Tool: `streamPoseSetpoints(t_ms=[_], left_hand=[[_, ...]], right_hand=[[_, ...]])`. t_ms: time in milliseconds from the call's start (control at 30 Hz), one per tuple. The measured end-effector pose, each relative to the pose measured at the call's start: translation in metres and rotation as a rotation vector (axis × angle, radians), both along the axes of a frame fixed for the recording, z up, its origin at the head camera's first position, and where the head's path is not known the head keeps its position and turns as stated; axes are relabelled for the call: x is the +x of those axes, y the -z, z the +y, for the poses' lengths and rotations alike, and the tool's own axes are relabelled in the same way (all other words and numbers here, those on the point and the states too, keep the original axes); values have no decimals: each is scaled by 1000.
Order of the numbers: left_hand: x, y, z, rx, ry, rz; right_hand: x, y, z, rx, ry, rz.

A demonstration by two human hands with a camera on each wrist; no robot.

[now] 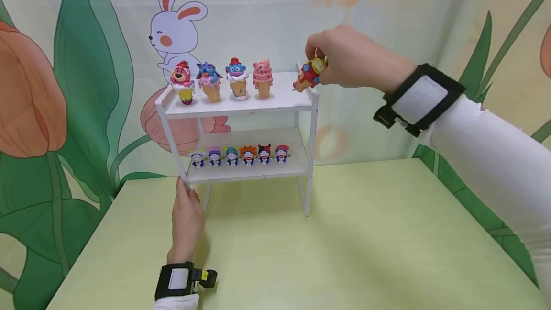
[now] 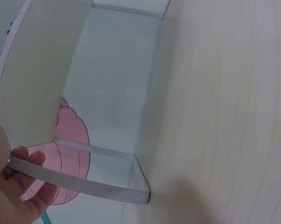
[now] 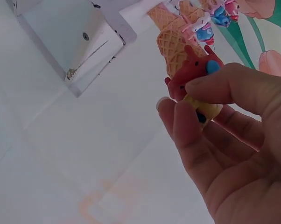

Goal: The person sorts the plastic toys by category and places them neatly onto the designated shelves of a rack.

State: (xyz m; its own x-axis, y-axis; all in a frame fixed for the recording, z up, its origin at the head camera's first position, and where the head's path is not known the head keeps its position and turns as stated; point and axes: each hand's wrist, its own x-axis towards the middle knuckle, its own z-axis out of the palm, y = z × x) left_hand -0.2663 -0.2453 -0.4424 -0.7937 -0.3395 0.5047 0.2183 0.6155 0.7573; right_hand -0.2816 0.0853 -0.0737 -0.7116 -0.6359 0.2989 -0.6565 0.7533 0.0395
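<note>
My right hand (image 1: 344, 56) pinches an ice-cream-cone figurine (image 1: 309, 75) between thumb and fingers at the right end of the upper shelf. In the right wrist view, the figurine (image 3: 192, 70) has a waffle cone, a red middle with a blue spot and a yellow top; it is tilted. Several other ice-cream-cone figurines, among them a pink one (image 1: 263, 79), stand upright in a row on the white two-tier rack (image 1: 241, 109). Low on the rack's left side, my left hand (image 1: 187, 221) grips the white leg, its fingers (image 2: 37, 157) curled round the flat bar (image 2: 84, 184).
Several small blue-and-white figurines with coloured hats (image 1: 248, 156) line the lower shelf. The rack stands on a pale yellow-green table (image 1: 344, 243). Behind it hangs a backdrop printed with a rabbit (image 1: 174, 30) and tulips (image 1: 26, 94).
</note>
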Motion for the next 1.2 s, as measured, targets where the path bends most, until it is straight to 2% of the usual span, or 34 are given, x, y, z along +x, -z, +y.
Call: streamPoseSetpoints(t_ms=[267,433,767,1000,1200], left_hand=[[0,-1,2,5,12,-10],[0,-2,2,-9,8,-13],[-2,-2,0,2,14,-4],[-2,-3,0,-13,15,28],[1,-3,0,-4,9,14]], right_hand=[[-24,-1,-12,25,74,-13],[-33,-2,-24,89,85,-19],[-33,-14,-54,236,112,-70],[-33,-17,-61,279,155,-90],[-37,-12,-66,296,171,-117]])
